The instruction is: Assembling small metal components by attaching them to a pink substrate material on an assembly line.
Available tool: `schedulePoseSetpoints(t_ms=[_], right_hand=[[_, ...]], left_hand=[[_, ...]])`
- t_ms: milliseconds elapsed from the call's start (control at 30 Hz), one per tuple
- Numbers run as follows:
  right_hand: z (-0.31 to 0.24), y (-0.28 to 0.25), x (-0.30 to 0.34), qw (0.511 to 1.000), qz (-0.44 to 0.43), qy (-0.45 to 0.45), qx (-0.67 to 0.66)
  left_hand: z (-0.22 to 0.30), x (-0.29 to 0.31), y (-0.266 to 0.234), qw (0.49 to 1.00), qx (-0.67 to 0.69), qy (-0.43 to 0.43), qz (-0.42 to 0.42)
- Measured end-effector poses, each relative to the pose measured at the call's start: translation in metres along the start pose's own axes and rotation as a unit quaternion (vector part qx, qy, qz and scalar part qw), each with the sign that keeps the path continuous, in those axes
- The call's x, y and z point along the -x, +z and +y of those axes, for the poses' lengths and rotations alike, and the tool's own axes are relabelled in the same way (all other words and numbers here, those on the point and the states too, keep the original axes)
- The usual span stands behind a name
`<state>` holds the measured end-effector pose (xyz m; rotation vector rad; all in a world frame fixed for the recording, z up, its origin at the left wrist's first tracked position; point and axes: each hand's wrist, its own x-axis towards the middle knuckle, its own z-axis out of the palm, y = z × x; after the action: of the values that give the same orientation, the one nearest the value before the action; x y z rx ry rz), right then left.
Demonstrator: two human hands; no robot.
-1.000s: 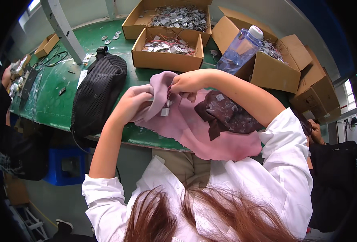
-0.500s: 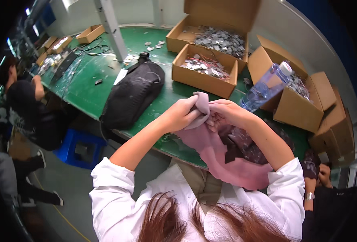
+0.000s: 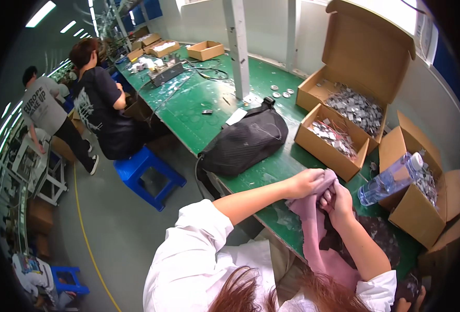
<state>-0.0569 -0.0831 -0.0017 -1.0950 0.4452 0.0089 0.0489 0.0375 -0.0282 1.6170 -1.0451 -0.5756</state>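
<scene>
Both of my hands are closed on a pinkish-mauve cloth [image 3: 309, 229] above the green table's front edge. My left hand [image 3: 310, 182] grips its bunched upper end. Close beside it, my right hand [image 3: 338, 203] has curled fingers wrapped round the same gathered part. The rest of the cloth hangs down toward my lap, partly behind my right forearm. Under that forearm lies a dark patterned fabric [image 3: 378, 236] on the table. A black bag [image 3: 248, 138] rests to the left of my hands, and a clear blue water bottle [image 3: 391, 179] stands tilted to their right.
Open cardboard boxes [image 3: 328, 151] of small metal parts line the right side of the green table [image 3: 188, 122]. A white post [image 3: 237, 52] rises from its far side. At left, a person in black [image 3: 102, 104] sits on a blue stool [image 3: 149, 174]; another person [image 3: 48, 109] stands behind.
The view has swung left and up, so the table and boxes appear further right and more of the workshop shows. My hands still hold the cloth, its hanging part now narrower.
</scene>
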Motion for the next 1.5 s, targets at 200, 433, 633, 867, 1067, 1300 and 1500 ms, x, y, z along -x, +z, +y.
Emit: schedulePoseSetpoints(t_ms=[200, 433, 633, 867, 1067, 1300, 1500], right_hand=[[0.000, -0.004, -0.007, 0.997, 0.004, -0.070, -0.021], [0.004, -0.003, -0.002, 0.993, -0.073, -0.079, -0.046], [0.002, -0.016, -0.005, 0.990, -0.051, -0.101, -0.086], [0.004, -0.013, -0.006, 0.992, -0.067, -0.100, -0.046], [0.007, -0.014, -0.007, 0.990, -0.092, -0.106, -0.022], [0.010, -0.010, -0.006, 0.982, -0.126, -0.137, 0.035], [0.010, -0.017, -0.011, 0.985, -0.136, -0.109, -0.018]], left_hand=[[0.017, 0.013, -0.004, 0.973, 0.227, -0.043, -0.023], [0.008, 0.006, -0.009, 0.933, 0.339, -0.112, 0.045], [0.027, 0.006, -0.016, 0.888, 0.387, -0.233, 0.087], [0.014, 0.007, -0.014, 0.947, 0.287, -0.140, 0.040], [0.018, 0.008, -0.015, 0.927, 0.317, -0.189, 0.067], [0.021, 0.009, -0.014, 0.919, 0.339, -0.198, 0.049], [0.024, 0.012, -0.011, 0.926, 0.341, -0.163, 0.018]])
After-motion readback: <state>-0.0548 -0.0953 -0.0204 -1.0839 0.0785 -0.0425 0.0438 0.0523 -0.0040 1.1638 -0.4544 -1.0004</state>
